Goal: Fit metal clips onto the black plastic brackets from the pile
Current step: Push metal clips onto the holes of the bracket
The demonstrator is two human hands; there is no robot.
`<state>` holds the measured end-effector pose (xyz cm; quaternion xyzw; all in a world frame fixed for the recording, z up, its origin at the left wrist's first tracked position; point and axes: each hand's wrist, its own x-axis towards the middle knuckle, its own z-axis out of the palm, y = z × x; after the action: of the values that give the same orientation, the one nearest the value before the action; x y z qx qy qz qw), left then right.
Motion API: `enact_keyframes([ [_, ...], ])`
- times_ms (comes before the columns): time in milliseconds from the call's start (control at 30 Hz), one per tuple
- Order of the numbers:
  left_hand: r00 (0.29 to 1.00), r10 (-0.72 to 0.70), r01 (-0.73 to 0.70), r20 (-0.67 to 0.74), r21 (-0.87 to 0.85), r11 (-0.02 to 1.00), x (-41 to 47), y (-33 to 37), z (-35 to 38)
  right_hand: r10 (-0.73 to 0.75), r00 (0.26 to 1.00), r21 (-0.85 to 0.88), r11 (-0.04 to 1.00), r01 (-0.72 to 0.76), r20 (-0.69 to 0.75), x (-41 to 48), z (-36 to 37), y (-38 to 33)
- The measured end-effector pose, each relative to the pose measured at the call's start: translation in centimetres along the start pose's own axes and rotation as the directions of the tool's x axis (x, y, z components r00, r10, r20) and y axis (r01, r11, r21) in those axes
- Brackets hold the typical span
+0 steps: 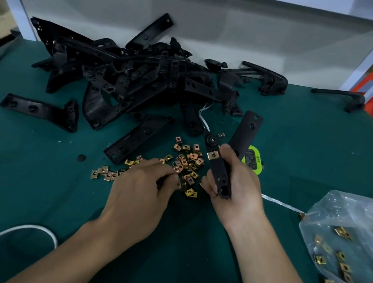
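— Where does everything lie?

— The green tabletop [28, 177] carries the pile of brackets [127, 75] well beyond both hands. A clear bag [355, 241] of spare clips lies off to the outer side of the right hand [233, 193].

— And the piece in work?

— The right hand has its fingers wrapped round the lower end of a forked bracket [247, 131]. It holds the bracket up off the cloth, arms pointing away. The left hand [141, 190], just beside it, curls its fingers down into the loose clips [187, 158] scattered at its fingertips.

— Is anything fitted?

— One fitted clip [212, 155] sits on the bracket's left arm, just above the right thumb. The left fingers seem to pinch a single clip [182, 185], though it is partly hidden.

— How should the step go?

— Probably like this: lift only one clip, turn its open mouth toward the bracket's edge and line its hole up with a bare hole. Then slide it on square until it seats. The right hand should steady the bracket, with its fingers clear of that seat.
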<state>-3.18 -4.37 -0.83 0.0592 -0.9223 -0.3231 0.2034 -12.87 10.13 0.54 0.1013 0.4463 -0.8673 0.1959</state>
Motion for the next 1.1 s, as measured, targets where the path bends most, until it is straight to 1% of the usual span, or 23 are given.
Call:
enact_keyframes([
  [67,0.999,-0.016,0.014,-0.048,-0.036,0.999,-0.2,0.3,0.0,0.0,1.0,-0.008,1.0,0.0,0.003,0.0,0.0,0.0],
  [133,0.996,-0.078,0.073,-0.047,-0.109,0.991,-0.4,0.6,0.0,-0.001,1.0,-0.01,1.0,0.001,0.003,0.0,0.1,0.0],
  [167,0.992,-0.125,0.122,-0.013,-0.152,0.981,-0.5,0.8,-0.1,0.001,1.0,-0.009,1.0,-0.001,-0.001,-0.1,0.1,0.0],
  [233,0.972,-0.209,0.232,0.112,-0.262,0.937,-0.6,1.2,-0.2,0.006,1.0,-0.015,1.0,-0.006,-0.018,-0.2,0.1,-0.1],
  [300,0.936,-0.264,0.341,0.231,-0.426,0.838,-0.7,1.8,-0.4,0.008,0.999,-0.036,0.999,-0.009,-0.034,-0.4,0.3,-0.2],
  [333,0.929,-0.275,0.364,0.247,-0.484,0.796,-0.6,2.1,-0.5,0.005,0.999,-0.048,0.999,-0.006,-0.036,-0.4,0.3,-0.2],
  [367,0.933,-0.276,0.358,0.233,-0.509,0.783,-0.6,2.2,-0.6,0.0,0.999,-0.061,0.998,-0.002,-0.035,-0.5,0.4,-0.2],
  [467,0.959,-0.238,0.284,0.155,-0.458,0.842,-0.6,2.4,-0.4,-0.012,1.0,-0.105,0.994,0.01,-0.019,-0.8,0.8,-0.2],
  [500,0.962,-0.234,0.273,0.143,-0.459,0.846,-0.6,2.4,-0.4,-0.017,1.0,-0.114,0.993,0.016,-0.014,-0.9,0.9,-0.2],
  [600,0.965,-0.235,0.261,0.116,-0.492,0.831,-0.5,2.1,-0.4,-0.034,0.999,-0.154,0.988,0.033,-0.002,-1.2,1.2,-0.2],
  [700,0.972,-0.205,0.236,0.118,-0.527,0.817,-0.2,1.7,-0.6,-0.06,0.998,-0.231,0.971,0.057,-0.005,-1.2,1.4,0.0],
  [767,0.966,-0.215,0.257,0.142,-0.59,0.766,-0.1,1.5,-0.7,-0.073,0.997,-0.278,0.958,0.071,0.004,-1.3,1.4,0.1],
  [867,0.945,-0.239,0.325,0.222,-0.708,0.627,-0.1,1.7,-0.7,-0.079,0.997,-0.315,0.946,0.079,0.013,-1.4,1.4,0.2],
  [933,0.934,-0.24,0.356,0.264,-0.746,0.563,-0.1,1.8,-0.6,-0.085,0.996,-0.324,0.942,0.083,0.009,-1.4,1.4,0.2],
  [1100,0.931,-0.234,0.365,0.282,-0.761,0.537,-0.3,2.2,-0.4,-0.099,0.995,-0.309,0.946,0.096,0.008,-1.4,1.4,0.2],
])
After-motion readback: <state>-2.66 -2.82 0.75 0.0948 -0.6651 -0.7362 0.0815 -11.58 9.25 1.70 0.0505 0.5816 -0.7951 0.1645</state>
